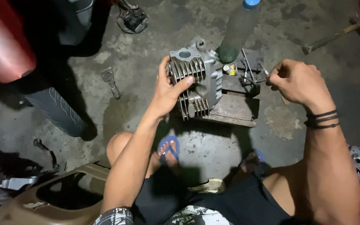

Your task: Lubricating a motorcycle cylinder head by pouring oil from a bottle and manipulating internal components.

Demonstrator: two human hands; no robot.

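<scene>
Much stained, oil-dark concrete floor (146,62)

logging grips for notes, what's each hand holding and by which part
The left hand holds the finned engine cylinder head by its finned side. The right hand pinches the end of a thin metal tool at its fingertips.
</scene>
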